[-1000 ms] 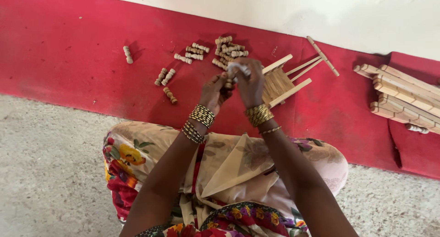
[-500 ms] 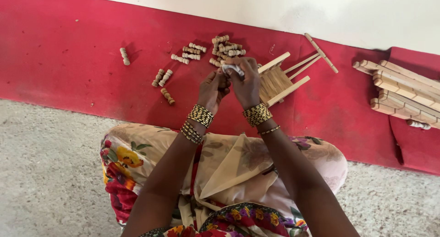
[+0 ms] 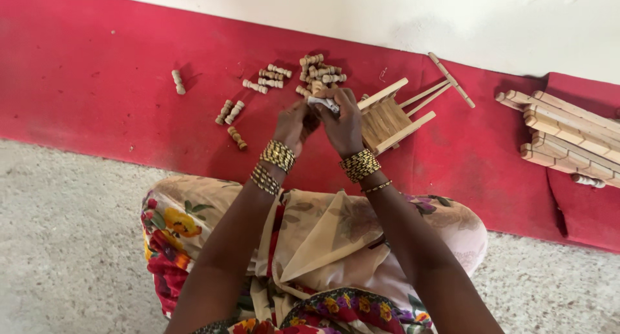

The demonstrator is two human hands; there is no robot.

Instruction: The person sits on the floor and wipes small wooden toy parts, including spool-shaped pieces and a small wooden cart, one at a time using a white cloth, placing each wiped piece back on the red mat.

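2 hands meet over the red mat [image 3: 97,82]. Right hand [image 3: 343,124] is curled tight, pinching a small pale piece [image 3: 323,104] at its fingertips. Left hand [image 3: 294,122] is half closed, touching the same piece. Wooden pegs [image 3: 320,69] lie just beyond the hands; slatted wooden frame [image 3: 387,118] sits just right of the right hand.

Red mat [image 3: 97,82] on the floor, by the white wall. On it: lots of small wood pegs [image 3: 274,79] in little groups, a small wood frame [image 3: 391,118] w/ sticks, one loose stick [image 3: 452,80], & a pile of wood slats [image 3: 568,131] at the right.
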